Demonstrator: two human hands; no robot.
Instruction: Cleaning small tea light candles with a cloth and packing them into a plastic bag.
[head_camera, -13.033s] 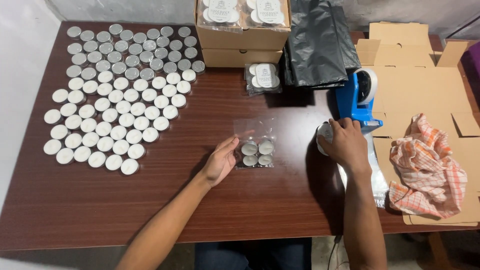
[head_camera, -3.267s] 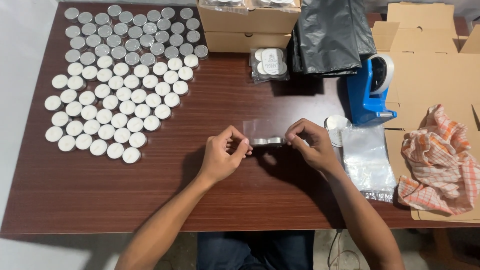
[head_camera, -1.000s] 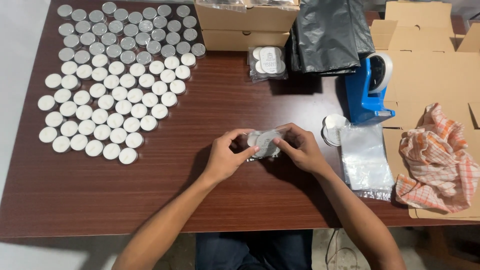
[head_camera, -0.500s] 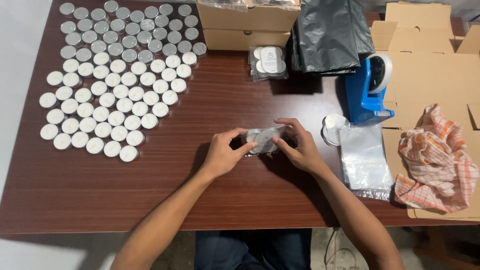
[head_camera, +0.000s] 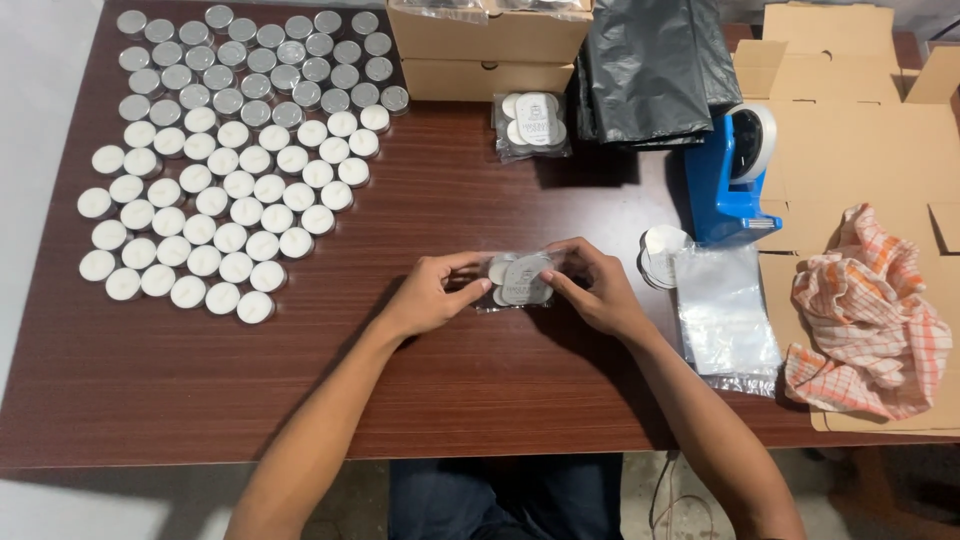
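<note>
Dark wooden table (head_camera: 420, 400), tealights (head_camera: 230, 150), cardboard boxes (head_camera: 490, 50), pale floor.

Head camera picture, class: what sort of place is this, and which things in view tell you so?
Probably a small packing table at a home or workshop. Rows of tealight candles cover the table, both hands hold a clear packet of candles, and a blue tape dispenser stands beside flat cardboard boxes.
</note>
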